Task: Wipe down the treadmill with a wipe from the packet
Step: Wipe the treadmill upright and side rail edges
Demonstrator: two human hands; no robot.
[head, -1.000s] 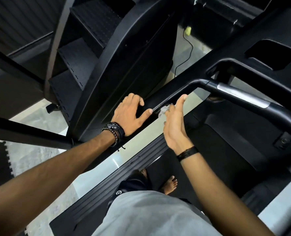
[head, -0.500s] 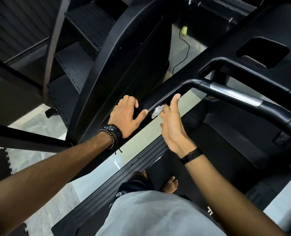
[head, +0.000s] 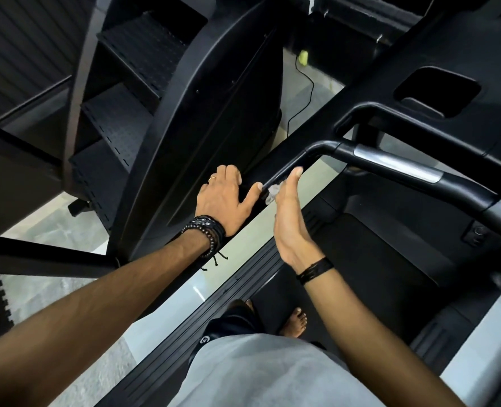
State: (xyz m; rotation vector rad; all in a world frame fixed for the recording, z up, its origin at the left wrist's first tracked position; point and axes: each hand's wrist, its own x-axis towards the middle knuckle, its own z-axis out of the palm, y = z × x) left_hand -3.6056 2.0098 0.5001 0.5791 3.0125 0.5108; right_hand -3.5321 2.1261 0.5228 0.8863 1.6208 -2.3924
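Observation:
I stand on the black treadmill, whose belt [head: 369, 259] lies below me. Its left handrail [head: 299, 163] runs diagonally up to a bar with a silver grip [head: 396, 163]. My left hand [head: 222, 201] rests on the rail, fingers spread and thumb stretched toward the wipe. My right hand [head: 287, 212] presses a small crumpled white wipe [head: 272, 191] against the rail, fingers straight and palm facing left. Most of the wipe is hidden behind that hand. No wipe packet is in view.
A black stair-climber machine [head: 143, 118] stands close on the left. The treadmill console with a recessed pocket [head: 437, 89] is at upper right. A black cable [head: 305, 83] and yellow-green object [head: 303, 56] lie on the grey floor. My bare foot [head: 294, 321] is on the belt.
Both hands have slid slightly down and left along the handrail, the right hand keeping the wipe pressed against it. The camera shifted a little.

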